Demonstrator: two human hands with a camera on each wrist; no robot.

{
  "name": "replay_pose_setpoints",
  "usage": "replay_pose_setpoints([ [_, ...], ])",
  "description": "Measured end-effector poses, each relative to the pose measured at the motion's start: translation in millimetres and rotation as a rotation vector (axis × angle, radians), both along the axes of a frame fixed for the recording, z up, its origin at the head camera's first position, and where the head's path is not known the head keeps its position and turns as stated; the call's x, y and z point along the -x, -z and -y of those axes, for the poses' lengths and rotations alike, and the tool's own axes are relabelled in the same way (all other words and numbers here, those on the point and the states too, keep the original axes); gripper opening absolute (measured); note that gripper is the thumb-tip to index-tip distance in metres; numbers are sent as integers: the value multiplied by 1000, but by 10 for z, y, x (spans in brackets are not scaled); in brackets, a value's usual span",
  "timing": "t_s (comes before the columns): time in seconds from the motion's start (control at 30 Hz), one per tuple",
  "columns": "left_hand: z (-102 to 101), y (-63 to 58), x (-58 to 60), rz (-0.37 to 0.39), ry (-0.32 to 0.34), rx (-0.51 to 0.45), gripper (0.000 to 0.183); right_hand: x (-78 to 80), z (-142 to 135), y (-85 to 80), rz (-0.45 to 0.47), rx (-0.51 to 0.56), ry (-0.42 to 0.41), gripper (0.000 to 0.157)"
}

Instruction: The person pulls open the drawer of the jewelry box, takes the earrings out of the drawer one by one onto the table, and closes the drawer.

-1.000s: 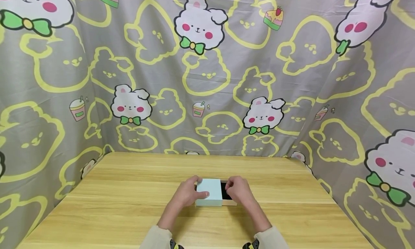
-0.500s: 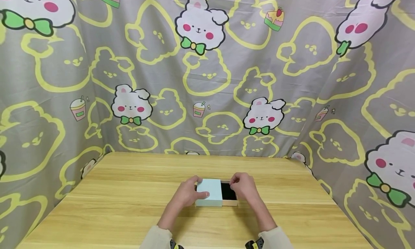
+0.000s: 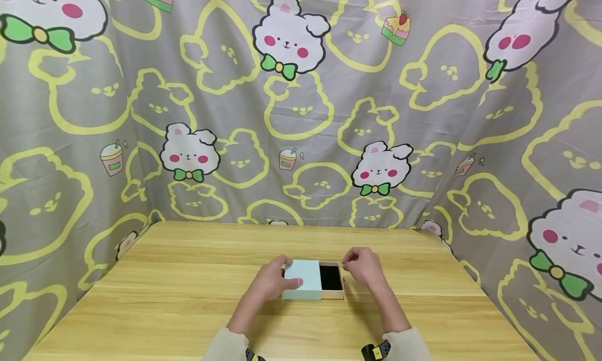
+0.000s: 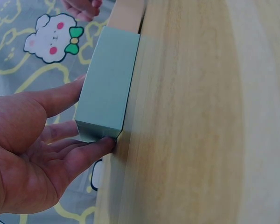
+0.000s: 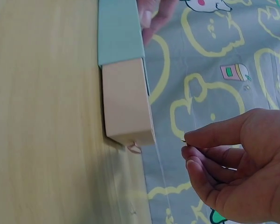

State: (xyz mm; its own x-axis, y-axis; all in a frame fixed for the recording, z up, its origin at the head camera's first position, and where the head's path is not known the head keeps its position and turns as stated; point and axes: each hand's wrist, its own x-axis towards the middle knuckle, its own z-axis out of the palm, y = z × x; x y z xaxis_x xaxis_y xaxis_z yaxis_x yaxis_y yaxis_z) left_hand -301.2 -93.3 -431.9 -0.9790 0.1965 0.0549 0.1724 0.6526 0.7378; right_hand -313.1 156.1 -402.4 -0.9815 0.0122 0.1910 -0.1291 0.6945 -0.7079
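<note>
A small drawer box lies on the table, its pale blue sleeve (image 3: 302, 277) covering the left part and a pinkish-beige tray (image 5: 126, 100) drawn out to the right. Black lining (image 3: 331, 278) shows inside the tray. A ribbon loop (image 5: 134, 148) sticks out from the tray's end. My left hand (image 3: 273, 280) grips the sleeve at its left end, thumb on top and fingers around the far side and end. Just beyond the tray's right end, my right hand (image 3: 366, 267) is raised with thumb and forefinger pinching a tiny, thin dark thing (image 5: 184, 141), mostly hidden by the fingertips.
The wooden table (image 3: 197, 256) stretches out around the box on all sides. Behind it and at both sides hangs a grey curtain (image 3: 310, 188) printed with white bears and yellow outlines. Both wrists wear dark straps (image 3: 376, 350).
My right hand has lifted out of the tray and moved right and slightly away, past the tray's end. More of the black lining shows. The left hand and box have stayed in place.
</note>
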Motion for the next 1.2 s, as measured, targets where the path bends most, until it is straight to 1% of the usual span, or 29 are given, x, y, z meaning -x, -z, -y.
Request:
replay_pose_setpoints([
  [0.23, -11, 5, 10, 1, -10, -8, 60, 32, -143, -23, 13, -3, 40, 5],
  [0.43, -9, 6, 11, 1, -13, -5, 60, 47, -216, -10, 35, 3, 47, 4],
  [0.6, -10, 5, 14, -2, -9, -7, 60, 63, -267, 31, 63, -8, 52, 5],
  [0.93, -4, 31, 35, -2, -11, -4, 62, 56, -327, 79, 72, -28, 56, 5],
  [1.2, -1, 22, 24, 3, -8, -11, 62, 65, -381, 140, 79, -27, 59, 5],
])
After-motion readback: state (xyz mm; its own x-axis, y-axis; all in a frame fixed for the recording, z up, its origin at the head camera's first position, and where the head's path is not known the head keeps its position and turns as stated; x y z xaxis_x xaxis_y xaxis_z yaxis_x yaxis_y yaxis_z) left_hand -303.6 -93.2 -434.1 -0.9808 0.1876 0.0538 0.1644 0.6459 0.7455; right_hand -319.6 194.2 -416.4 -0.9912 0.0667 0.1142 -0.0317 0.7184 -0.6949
